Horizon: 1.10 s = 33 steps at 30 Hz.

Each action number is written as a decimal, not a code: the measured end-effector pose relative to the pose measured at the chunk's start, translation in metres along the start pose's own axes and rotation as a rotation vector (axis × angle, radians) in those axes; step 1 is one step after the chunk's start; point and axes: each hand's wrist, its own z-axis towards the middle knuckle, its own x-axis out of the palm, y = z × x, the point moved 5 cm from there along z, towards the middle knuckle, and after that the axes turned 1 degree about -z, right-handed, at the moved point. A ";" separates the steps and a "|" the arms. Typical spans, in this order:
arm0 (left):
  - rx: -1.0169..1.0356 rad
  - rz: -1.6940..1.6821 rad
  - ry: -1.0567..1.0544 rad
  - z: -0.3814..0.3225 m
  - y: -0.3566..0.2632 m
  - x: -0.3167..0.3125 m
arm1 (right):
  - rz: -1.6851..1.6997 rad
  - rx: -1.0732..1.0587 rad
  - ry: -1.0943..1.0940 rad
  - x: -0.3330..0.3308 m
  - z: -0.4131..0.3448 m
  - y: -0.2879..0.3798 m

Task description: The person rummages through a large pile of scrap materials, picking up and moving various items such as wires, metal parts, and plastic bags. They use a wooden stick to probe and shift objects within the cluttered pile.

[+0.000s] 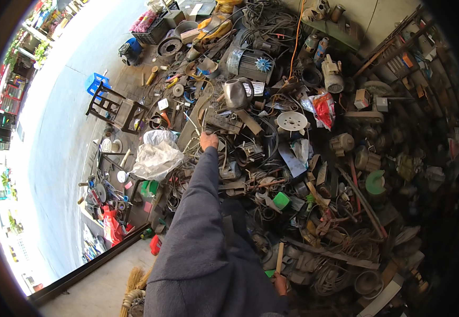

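Note:
My left hand (pixel 209 141) reaches far forward over the heap, its fingers closed around thin pale wires (pixel 192 123) that stick out past the fist. What these wires join to is hidden in the tangle below. Low on the right, my right hand (pixel 280 283) grips a wooden handle (pixel 280 256) that points upward; its other end is out of sight. Just left of my left hand lies a crumpled clear plastic bag (pixel 158 160). Beyond it stands a metal electric kettle (pixel 235 94). An opened motor housing (pixel 249 153) lies to its right.
A wooden chair (pixel 119 113) and a blue plastic stool (pixel 96 83) stand at the left by the bright pavement. A large electric motor (pixel 249 64) lies ahead. Coiled cables (pixel 267 18), a white perforated disc (pixel 292 121) and several smaller motors crowd the right. A straw broom (pixel 132 281) is bottom left.

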 end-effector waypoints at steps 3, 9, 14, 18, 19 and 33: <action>-0.055 0.102 0.078 -0.041 0.056 -0.003 | -0.044 0.058 -0.082 0.002 -0.020 0.007; -0.245 0.165 0.288 -0.086 0.141 -0.010 | -0.003 0.031 -0.107 0.001 -0.034 0.004; -0.321 0.110 0.346 -0.094 0.168 -0.013 | 0.009 0.009 -0.097 0.001 -0.030 -0.006; -0.239 0.108 0.353 -0.093 0.166 -0.014 | 0.046 -0.046 -0.046 0.008 -0.040 -0.002; -0.241 0.100 0.365 -0.094 0.164 -0.015 | 0.013 -0.046 -0.062 0.008 -0.046 0.000; -0.203 0.126 0.402 -0.112 0.141 -0.023 | 0.088 -0.020 -0.051 0.009 -0.049 -0.009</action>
